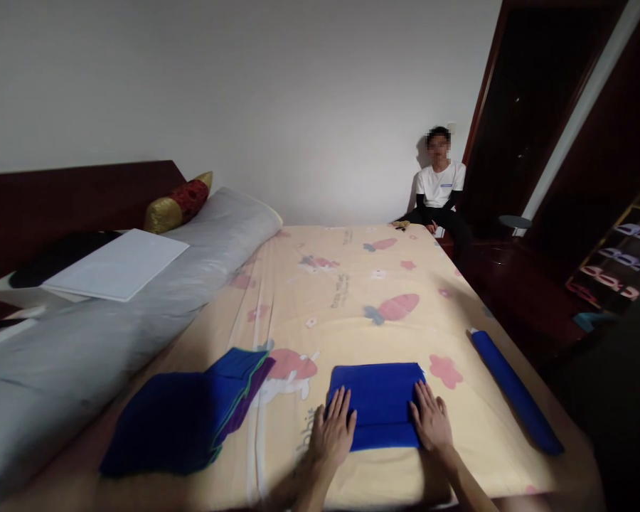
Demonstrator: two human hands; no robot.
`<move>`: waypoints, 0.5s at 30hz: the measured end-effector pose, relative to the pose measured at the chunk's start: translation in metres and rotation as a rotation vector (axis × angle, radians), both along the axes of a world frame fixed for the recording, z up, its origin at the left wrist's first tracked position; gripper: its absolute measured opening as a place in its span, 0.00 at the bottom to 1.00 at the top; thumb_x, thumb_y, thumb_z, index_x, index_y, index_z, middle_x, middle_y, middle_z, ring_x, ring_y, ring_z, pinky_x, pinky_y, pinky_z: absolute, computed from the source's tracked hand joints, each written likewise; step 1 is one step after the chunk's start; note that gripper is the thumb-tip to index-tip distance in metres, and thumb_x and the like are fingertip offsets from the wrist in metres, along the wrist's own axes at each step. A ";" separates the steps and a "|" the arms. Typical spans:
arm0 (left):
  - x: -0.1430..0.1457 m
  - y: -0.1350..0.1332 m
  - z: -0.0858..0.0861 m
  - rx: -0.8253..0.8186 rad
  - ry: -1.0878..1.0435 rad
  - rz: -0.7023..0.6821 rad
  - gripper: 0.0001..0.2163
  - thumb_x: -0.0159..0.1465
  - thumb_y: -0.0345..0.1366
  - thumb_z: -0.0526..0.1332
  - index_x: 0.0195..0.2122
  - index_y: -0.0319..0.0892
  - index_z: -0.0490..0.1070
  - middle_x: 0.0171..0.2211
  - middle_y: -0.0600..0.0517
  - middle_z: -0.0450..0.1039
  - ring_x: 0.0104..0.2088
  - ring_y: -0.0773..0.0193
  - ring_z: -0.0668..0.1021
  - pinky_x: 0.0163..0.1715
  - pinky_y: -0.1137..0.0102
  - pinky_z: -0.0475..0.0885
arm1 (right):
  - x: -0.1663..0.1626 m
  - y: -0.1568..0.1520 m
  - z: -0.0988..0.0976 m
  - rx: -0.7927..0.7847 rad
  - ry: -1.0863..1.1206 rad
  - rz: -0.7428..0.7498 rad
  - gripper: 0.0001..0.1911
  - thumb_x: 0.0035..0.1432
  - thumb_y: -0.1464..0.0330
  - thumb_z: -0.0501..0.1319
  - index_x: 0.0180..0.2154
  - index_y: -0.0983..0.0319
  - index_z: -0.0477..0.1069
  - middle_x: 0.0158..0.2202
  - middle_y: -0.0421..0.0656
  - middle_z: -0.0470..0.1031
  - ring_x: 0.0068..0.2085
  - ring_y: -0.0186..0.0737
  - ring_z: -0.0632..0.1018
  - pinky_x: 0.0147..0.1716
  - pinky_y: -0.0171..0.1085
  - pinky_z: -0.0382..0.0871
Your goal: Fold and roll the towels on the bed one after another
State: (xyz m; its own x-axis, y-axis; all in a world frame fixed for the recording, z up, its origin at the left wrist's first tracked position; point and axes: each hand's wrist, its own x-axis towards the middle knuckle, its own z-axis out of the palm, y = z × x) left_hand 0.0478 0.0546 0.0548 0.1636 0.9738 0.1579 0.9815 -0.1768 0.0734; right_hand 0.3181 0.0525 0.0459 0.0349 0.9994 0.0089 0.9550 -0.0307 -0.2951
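1. Nearest are the two hands. The left hand (336, 432) lies palm down over the left edge of a blue cloth (376, 398), with fingers straight; its grip is open and holds nothing.
2. The right hand (432, 419) presses in the same manner on the right edge, its grip also open, with the thumb apart from the fingers.
3. The blue cloth is between the hands, flat on the bed (352, 338). It has a neat rectangle shape, with a crease across its near part. I judge that the shaping of this piece is well advanced; how many layers it has, and whether any fold is left, I cannot tell.
4. To the left, well apart, lies a loose pile of cloths (176, 416), dark blue with green edging and some purple. These look not yet put in order.
5. To the right, near the bed's edge, a long blue roll (515, 391) looks already finished and lies untouched.
6. Farther left, a white panel (120, 267) rests on grey bedding (213, 249), and a red and gold cushion (178, 203) lies behind.
7. Farthest, a seated person (440, 186) is beyond the bed.
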 end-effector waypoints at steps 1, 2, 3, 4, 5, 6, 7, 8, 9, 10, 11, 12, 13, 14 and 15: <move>-0.004 0.001 0.001 0.009 0.004 -0.002 0.24 0.70 0.43 0.45 0.67 0.50 0.51 0.67 0.51 0.55 0.65 0.55 0.62 0.61 0.52 0.55 | 0.007 0.001 -0.003 0.007 -0.012 -0.016 0.31 0.69 0.55 0.41 0.66 0.63 0.52 0.69 0.45 0.50 0.69 0.45 0.52 0.65 0.52 0.48; -0.006 0.001 0.002 0.030 0.006 -0.009 0.24 0.70 0.43 0.45 0.67 0.50 0.52 0.66 0.51 0.56 0.65 0.55 0.62 0.61 0.53 0.55 | 0.011 0.001 -0.005 0.014 -0.020 -0.023 0.31 0.68 0.55 0.41 0.66 0.62 0.52 0.69 0.45 0.50 0.69 0.45 0.52 0.65 0.53 0.48; -0.007 0.000 0.004 0.065 0.005 -0.017 0.23 0.70 0.43 0.45 0.66 0.49 0.53 0.66 0.50 0.58 0.64 0.55 0.63 0.61 0.53 0.54 | 0.014 0.000 -0.007 0.025 -0.023 -0.026 0.31 0.68 0.55 0.41 0.66 0.62 0.53 0.68 0.45 0.51 0.69 0.45 0.53 0.65 0.53 0.48; -0.008 -0.002 0.005 0.111 0.003 -0.028 0.23 0.70 0.42 0.46 0.66 0.48 0.55 0.66 0.49 0.59 0.64 0.56 0.64 0.61 0.54 0.54 | 0.015 -0.001 -0.007 0.042 -0.023 -0.031 0.31 0.68 0.55 0.41 0.66 0.62 0.54 0.68 0.46 0.52 0.68 0.46 0.54 0.64 0.53 0.49; -0.008 -0.005 0.006 0.163 -0.001 -0.043 0.23 0.70 0.41 0.46 0.66 0.48 0.56 0.65 0.49 0.60 0.63 0.56 0.65 0.61 0.55 0.55 | 0.015 -0.003 -0.006 0.067 -0.021 -0.028 0.30 0.68 0.55 0.42 0.65 0.62 0.56 0.68 0.47 0.53 0.68 0.46 0.55 0.64 0.53 0.50; -0.010 -0.009 0.008 0.213 -0.006 -0.059 0.22 0.70 0.40 0.47 0.65 0.47 0.57 0.65 0.49 0.61 0.63 0.57 0.65 0.60 0.57 0.55 | 0.016 -0.006 -0.005 0.103 -0.016 -0.010 0.30 0.69 0.55 0.42 0.65 0.62 0.57 0.68 0.47 0.54 0.68 0.47 0.55 0.63 0.53 0.51; -0.013 -0.014 0.008 0.258 -0.012 -0.076 0.21 0.70 0.38 0.47 0.64 0.47 0.59 0.64 0.49 0.63 0.62 0.58 0.67 0.59 0.58 0.57 | 0.017 -0.011 -0.003 0.148 -0.011 0.027 0.29 0.69 0.56 0.43 0.65 0.61 0.57 0.68 0.47 0.54 0.68 0.47 0.56 0.62 0.52 0.53; -0.017 -0.020 0.008 0.293 -0.018 -0.096 0.20 0.70 0.37 0.48 0.63 0.48 0.62 0.62 0.49 0.65 0.60 0.58 0.69 0.58 0.60 0.59 | 0.019 -0.018 -0.002 0.194 -0.003 0.083 0.27 0.69 0.58 0.43 0.64 0.60 0.58 0.68 0.47 0.54 0.67 0.46 0.57 0.62 0.52 0.53; -0.023 -0.028 0.007 0.318 -0.021 -0.119 0.19 0.69 0.37 0.50 0.61 0.48 0.65 0.60 0.50 0.68 0.59 0.58 0.70 0.56 0.62 0.61 | 0.022 -0.026 -0.001 0.238 0.005 0.151 0.26 0.69 0.60 0.44 0.64 0.59 0.58 0.68 0.46 0.54 0.67 0.46 0.58 0.61 0.51 0.54; -0.029 -0.036 0.005 0.336 -0.021 -0.151 0.18 0.68 0.36 0.51 0.58 0.48 0.68 0.58 0.50 0.71 0.56 0.58 0.72 0.55 0.62 0.63 | 0.026 -0.036 -0.002 0.273 0.014 0.223 0.25 0.68 0.63 0.45 0.64 0.57 0.58 0.68 0.46 0.54 0.66 0.46 0.60 0.60 0.49 0.56; -0.036 -0.044 0.003 0.346 -0.016 -0.193 0.17 0.67 0.36 0.52 0.56 0.47 0.70 0.55 0.50 0.74 0.54 0.58 0.74 0.54 0.63 0.64 | 0.031 -0.046 -0.004 0.296 0.022 0.289 0.25 0.67 0.65 0.47 0.64 0.56 0.59 0.68 0.45 0.55 0.65 0.46 0.61 0.59 0.48 0.57; -0.043 -0.051 0.000 0.345 -0.007 -0.243 0.17 0.66 0.36 0.53 0.54 0.47 0.71 0.53 0.50 0.75 0.53 0.57 0.75 0.53 0.63 0.65 | 0.035 -0.056 -0.007 0.308 0.027 0.342 0.26 0.65 0.68 0.48 0.64 0.55 0.59 0.67 0.45 0.56 0.64 0.46 0.63 0.58 0.47 0.58; -0.048 -0.058 -0.002 0.334 0.007 -0.290 0.18 0.64 0.36 0.54 0.54 0.47 0.72 0.53 0.50 0.75 0.52 0.57 0.75 0.54 0.62 0.65 | 0.039 -0.066 -0.012 0.313 0.028 0.376 0.28 0.63 0.70 0.50 0.64 0.55 0.58 0.67 0.45 0.57 0.64 0.47 0.65 0.58 0.47 0.59; -0.053 -0.064 -0.005 0.315 0.022 -0.326 0.19 0.63 0.34 0.55 0.55 0.46 0.71 0.53 0.50 0.75 0.53 0.56 0.74 0.55 0.62 0.65 | 0.042 -0.074 -0.017 0.314 0.023 0.397 0.31 0.60 0.72 0.51 0.65 0.55 0.57 0.66 0.45 0.58 0.63 0.47 0.66 0.57 0.46 0.59; -0.056 -0.067 -0.007 0.295 0.035 -0.346 0.21 0.61 0.33 0.55 0.57 0.46 0.69 0.54 0.51 0.74 0.53 0.56 0.74 0.55 0.61 0.64 | 0.043 -0.081 -0.022 0.314 0.015 0.406 0.33 0.57 0.74 0.51 0.65 0.56 0.56 0.66 0.45 0.59 0.63 0.47 0.66 0.57 0.45 0.59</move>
State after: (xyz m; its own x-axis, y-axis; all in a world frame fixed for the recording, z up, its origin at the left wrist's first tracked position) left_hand -0.0085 -0.0128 0.0474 0.4815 0.7750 0.4093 0.8620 -0.5032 -0.0614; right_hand 0.3613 -0.0283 0.0240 -0.3527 0.8816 0.3137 0.8673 0.4339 -0.2441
